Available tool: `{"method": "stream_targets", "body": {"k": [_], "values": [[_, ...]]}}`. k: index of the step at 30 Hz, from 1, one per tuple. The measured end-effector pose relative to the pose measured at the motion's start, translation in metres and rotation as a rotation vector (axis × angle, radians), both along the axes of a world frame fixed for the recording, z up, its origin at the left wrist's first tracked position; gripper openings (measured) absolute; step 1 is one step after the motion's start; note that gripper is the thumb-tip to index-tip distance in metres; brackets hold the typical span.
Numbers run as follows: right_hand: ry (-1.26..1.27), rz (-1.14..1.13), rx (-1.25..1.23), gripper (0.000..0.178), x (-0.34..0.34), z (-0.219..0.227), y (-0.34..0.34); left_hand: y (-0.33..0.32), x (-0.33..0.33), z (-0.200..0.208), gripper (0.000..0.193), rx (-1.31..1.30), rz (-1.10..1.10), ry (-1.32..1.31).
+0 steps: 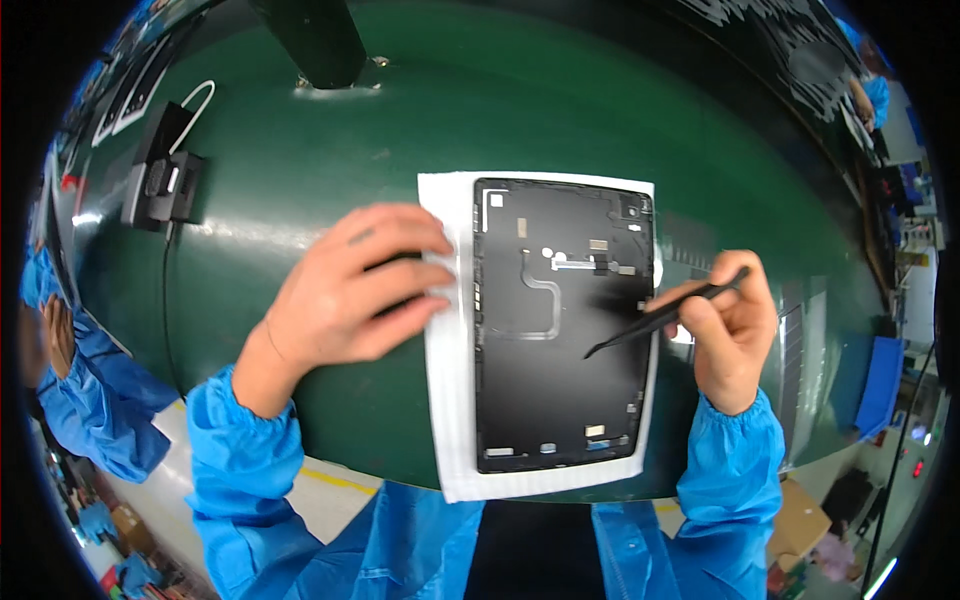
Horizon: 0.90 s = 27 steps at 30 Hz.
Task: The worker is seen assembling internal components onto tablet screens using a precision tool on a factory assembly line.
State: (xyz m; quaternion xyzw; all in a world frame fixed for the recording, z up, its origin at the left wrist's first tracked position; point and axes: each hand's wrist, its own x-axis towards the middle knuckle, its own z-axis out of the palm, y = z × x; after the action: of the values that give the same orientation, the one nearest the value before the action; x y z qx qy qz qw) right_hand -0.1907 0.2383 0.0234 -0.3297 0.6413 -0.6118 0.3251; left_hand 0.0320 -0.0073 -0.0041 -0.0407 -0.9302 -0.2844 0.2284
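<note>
A black tablet housing (570, 400), inner side up, lies on a white foam sheet (452, 440) with its long side running away from me. Small flex parts and pads are stuck inside it, among them a thin bent cable (556, 305). My left hand (350, 285) hovers at the housing's left edge over the sheet, fingers apart and nothing visible in them. Black tweezers (655, 318) are gripped in my right hand (730, 335) at the housing's right edge. Their tip points left and down over the middle of the housing.
A dark post (320, 45) is fixed to the green table (560, 100) at the back. At the left stands a black device (165, 190) with a white cable. A blue bin (880, 385) is at the far right. Another person's blue sleeve (95, 400) shows at the left.
</note>
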Motion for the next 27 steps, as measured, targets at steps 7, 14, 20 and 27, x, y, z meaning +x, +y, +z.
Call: {"method": "stream_targets", "body": {"k": [7,14,20,27], "values": [[-0.106,0.182,0.000,0.028,0.018,-0.012,-0.060,0.011,-0.004,0.005,0.023,-0.013,-0.101,-0.070],[-0.077,0.117,0.082,0.031,0.023,-0.016,-0.079,0.006,0.003,0.001,0.020,0.051,-0.072,-0.099],[-0.097,0.064,0.067,0.030,0.028,-0.018,-0.083,0.008,0.002,-0.001,0.019,0.102,-0.042,-0.127],[-0.087,0.037,0.099,0.031,0.025,-0.019,-0.084,0.010,0.000,0.000,0.018,0.106,-0.024,-0.143]]}}
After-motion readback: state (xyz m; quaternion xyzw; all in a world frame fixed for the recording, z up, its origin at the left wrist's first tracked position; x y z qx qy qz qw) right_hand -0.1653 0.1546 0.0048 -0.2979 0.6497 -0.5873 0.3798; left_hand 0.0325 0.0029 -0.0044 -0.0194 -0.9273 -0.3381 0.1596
